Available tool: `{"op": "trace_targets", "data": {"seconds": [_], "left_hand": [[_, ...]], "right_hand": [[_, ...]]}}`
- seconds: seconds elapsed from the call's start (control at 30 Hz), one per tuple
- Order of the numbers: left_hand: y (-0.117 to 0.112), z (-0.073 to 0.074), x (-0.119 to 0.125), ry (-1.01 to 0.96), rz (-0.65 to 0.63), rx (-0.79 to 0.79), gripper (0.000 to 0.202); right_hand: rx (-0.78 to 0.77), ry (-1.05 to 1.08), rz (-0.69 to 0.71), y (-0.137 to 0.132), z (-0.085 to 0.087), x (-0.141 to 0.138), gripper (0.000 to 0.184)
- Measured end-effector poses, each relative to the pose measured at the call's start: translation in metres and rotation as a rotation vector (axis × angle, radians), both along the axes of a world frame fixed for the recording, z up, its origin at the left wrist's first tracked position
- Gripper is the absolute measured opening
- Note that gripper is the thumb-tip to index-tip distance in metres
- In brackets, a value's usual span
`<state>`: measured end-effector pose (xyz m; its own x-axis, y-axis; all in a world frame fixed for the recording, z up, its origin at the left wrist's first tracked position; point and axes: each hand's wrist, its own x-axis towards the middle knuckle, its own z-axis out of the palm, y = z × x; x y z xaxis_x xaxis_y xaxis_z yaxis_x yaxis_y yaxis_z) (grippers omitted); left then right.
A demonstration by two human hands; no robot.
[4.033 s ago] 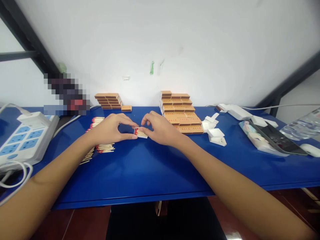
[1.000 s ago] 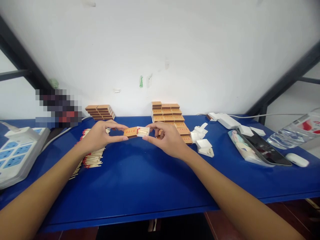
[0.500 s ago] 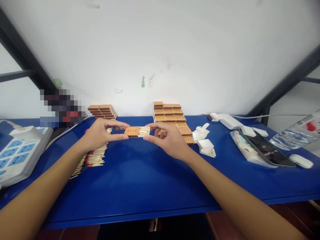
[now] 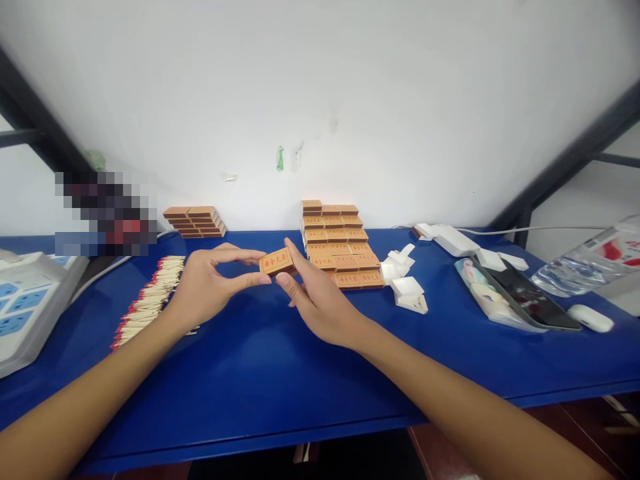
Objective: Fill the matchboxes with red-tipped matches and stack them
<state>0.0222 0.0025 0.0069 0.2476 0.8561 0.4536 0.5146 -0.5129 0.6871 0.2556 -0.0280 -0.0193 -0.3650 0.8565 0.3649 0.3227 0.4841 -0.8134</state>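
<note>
A small orange matchbox [image 4: 276, 261] with red lettering is held above the blue table, tilted, with its inner tray out of sight. My left hand [image 4: 213, 277] pinches its left end between thumb and fingers. At the right end, my right hand [image 4: 320, 293] has its fingers and thumb closed about the box. Loose red-tipped matches [image 4: 150, 297] lie in a long pile beside my left forearm, which hides part of it. Behind my right hand, several filled rows of matchboxes [image 4: 343, 250] are stacked in steps against the wall.
Another matchbox stack [image 4: 196, 222] stands at the back left. Crumpled white paper pieces [image 4: 410, 293] lie right of the stepped stack. Farther right are a phone [image 4: 530, 293], a white earbud case [image 4: 590, 318] and a plastic bottle [image 4: 575, 267]. A power strip [image 4: 25, 307] occupies the left edge.
The matchbox was partly open with matchsticks showing; now its tray is slid inside the sleeve. My right hand has moved left toward my left hand, and the box has turned. The view has shifted slightly.
</note>
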Motion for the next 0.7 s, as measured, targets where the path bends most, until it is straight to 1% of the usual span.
{"op": "trace_targets", "data": {"seconds": [0.1,0.2,0.27,0.3,0.37,0.43,0.5,0.57,0.63,0.7], "left_hand": [[0.002,-0.002,-0.002,0.039,-0.024,0.05,0.046],[0.002,-0.005,-0.002,0.091,-0.062,0.153,0.047],[0.002,-0.006,-0.001,0.132,-0.091,0.253,0.047],[0.002,-0.007,-0.001,0.158,-0.104,0.307,0.046],[0.003,-0.008,-0.001,0.222,-0.13,0.405,0.043],[0.007,-0.01,-0.003,0.301,-0.15,0.476,0.036],[0.012,-0.013,-0.008,0.386,-0.158,0.518,0.03],[0.018,-0.016,-0.013,0.46,-0.157,0.541,0.028],[0.022,-0.018,-0.017,0.513,-0.153,0.556,0.03],[0.025,-0.019,-0.02,0.548,-0.15,0.568,0.031]], "right_hand": [[0.141,-0.052,-0.075,0.01,0.006,0.013,0.053],[0.212,-0.138,-0.035,0.017,0.014,0.027,0.04],[0.235,-0.191,0.009,0.02,0.019,0.034,0.035],[0.244,-0.211,0.004,0.023,0.021,0.038,0.032],[0.267,-0.227,-0.076,0.03,0.025,0.048,0.03],[0.298,-0.201,-0.228,0.042,0.028,0.061,0.032],[0.316,-0.164,-0.366,0.059,0.033,0.075,0.037],[0.309,-0.169,-0.47,0.078,0.04,0.089,0.038],[0.285,-0.243,-0.514,0.097,0.049,0.101,0.037],[0.241,-0.353,-0.514,0.117,0.058,0.109,0.034]]}}
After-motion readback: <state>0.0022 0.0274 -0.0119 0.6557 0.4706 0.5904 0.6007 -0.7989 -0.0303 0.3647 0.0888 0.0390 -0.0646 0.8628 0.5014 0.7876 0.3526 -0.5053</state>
